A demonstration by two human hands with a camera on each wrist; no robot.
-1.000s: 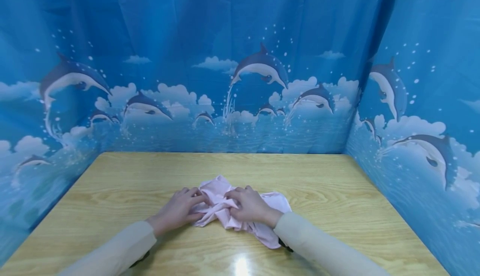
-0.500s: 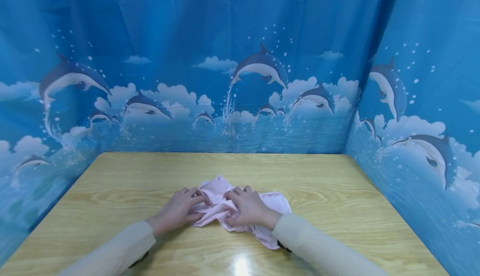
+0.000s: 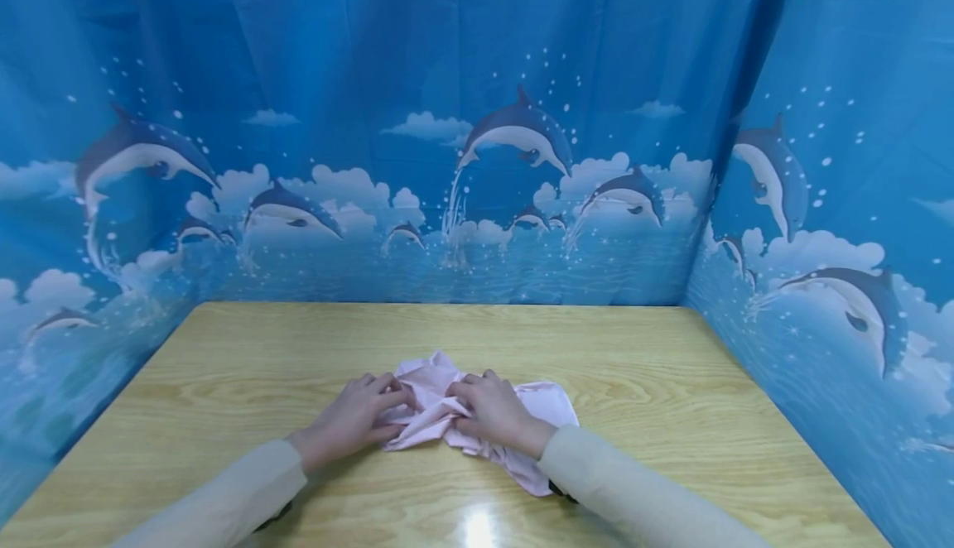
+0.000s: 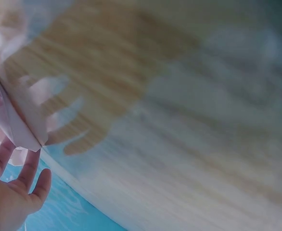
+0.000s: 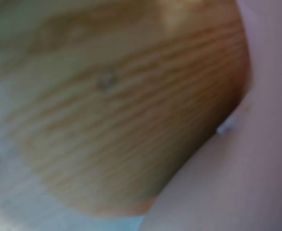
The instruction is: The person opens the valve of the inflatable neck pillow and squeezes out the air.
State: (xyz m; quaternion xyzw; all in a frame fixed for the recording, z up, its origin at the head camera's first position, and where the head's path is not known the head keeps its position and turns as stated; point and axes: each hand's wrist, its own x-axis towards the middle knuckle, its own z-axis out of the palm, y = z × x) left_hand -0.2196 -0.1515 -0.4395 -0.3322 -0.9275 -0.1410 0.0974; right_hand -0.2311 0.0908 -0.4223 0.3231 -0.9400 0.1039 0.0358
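A pale pink cloth (image 3: pixel 432 378) lies crumpled on the wooden table, bunched in the middle, with a flatter part spread under the right forearm. My left hand (image 3: pixel 350 420) pinches its left end between thumb and fingers. In the left wrist view, the cloth's folded edge (image 4: pixel 18 127) meets the left hand's fingers (image 4: pixel 30 168), and the outermost finger stands apart from it. Gathered folds at the centre are gripped by my right hand (image 3: pixel 499 414), palm down; its thumb tip is partly hidden in the fabric. Blurred pink cloth (image 5: pixel 203 187) fills the right of the right wrist view.
The wood-grain table (image 3: pixel 298 341) extends around the cloth, with a bright light reflection near its front. A blue dolphin-print curtain (image 3: pixel 358 117) hangs along the back and both sides. Dark bands show under the light sleeves (image 3: pixel 231 490).
My right hand's thumb has reached lower and then drawn back toward its fingers, bunching the cloth's middle. The cloth's top peak has sunk slightly. The left hand keeps nearly the same place.
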